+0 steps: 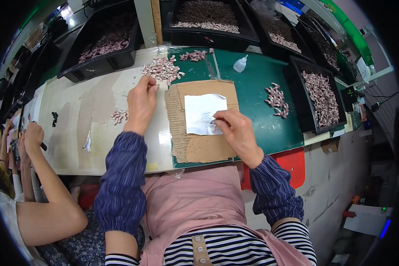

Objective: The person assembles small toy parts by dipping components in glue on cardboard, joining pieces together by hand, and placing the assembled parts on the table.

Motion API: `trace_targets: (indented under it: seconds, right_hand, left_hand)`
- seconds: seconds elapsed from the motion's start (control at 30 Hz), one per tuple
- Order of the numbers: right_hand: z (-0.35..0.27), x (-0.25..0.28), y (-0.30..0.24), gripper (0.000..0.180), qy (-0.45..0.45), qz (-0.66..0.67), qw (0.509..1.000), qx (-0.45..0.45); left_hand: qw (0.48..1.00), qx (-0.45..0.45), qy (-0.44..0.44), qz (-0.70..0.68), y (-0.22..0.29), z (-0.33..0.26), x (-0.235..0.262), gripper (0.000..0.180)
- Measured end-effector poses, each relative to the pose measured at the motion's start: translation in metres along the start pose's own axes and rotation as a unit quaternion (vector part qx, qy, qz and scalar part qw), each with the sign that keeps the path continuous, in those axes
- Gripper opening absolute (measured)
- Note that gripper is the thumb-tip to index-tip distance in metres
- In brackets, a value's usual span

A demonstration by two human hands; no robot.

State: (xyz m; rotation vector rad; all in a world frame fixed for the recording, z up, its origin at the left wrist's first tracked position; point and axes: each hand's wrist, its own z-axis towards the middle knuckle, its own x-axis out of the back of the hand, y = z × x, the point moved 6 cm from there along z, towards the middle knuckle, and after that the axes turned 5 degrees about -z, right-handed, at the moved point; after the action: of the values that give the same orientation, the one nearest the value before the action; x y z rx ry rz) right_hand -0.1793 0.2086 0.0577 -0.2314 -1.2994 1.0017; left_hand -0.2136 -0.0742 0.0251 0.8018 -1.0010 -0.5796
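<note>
My right hand [238, 132] is closed in a pinch over the lower right of a white sheet [201, 107], on a small pinkish piece [214, 127] that shows at its fingertips. Beneath the sheet lies a piece of brown cardboard [204, 149], its left strip corrugated. My left hand [142, 103] hovers left of the cardboard, thumb and fingers pressed together; what they hold, if anything, is too small to name. Just beyond those fingertips spreads a heap of small pink-and-white pieces [162, 68]. A smaller group of similar pieces [119, 116] sits beside my left wrist.
A white squeeze bottle [240, 65] stands on the green mat [257, 128]. Pink pieces [276, 101] lie right of it, near a filled black tray [320, 95]. More black trays [210, 39] line the back. At left, a co-worker's hand [33, 135] rests by the table.
</note>
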Motion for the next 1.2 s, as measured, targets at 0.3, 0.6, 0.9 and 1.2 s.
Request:
trace_targets:
  seconds: [0.3,0.6,0.9,1.2]
  right_hand:
    - [0.023,-0.014,-0.008,0.011,-0.079,-0.12,0.989,0.046]
    - [0.035,-0.024,-0.01,0.008,-0.136,-0.178,0.974,0.04]
    - [0.035,-0.023,-0.008,0.008,-0.15,-0.203,0.967,0.038]
    - [-0.004,-0.012,-0.045,0.013,-0.092,0.078,0.991,-0.051]
  left_hand:
    - [0.899,0.158,-0.056,-0.404,0.024,-0.113,0.001,0.016]
    - [0.898,0.167,-0.057,-0.404,0.031,-0.147,-0.006,0.016]
    - [0.918,0.159,-0.058,-0.358,0.036,-0.154,-0.017,0.014]
    - [0.971,0.038,-0.019,-0.235,0.06,-0.15,-0.01,0.013]
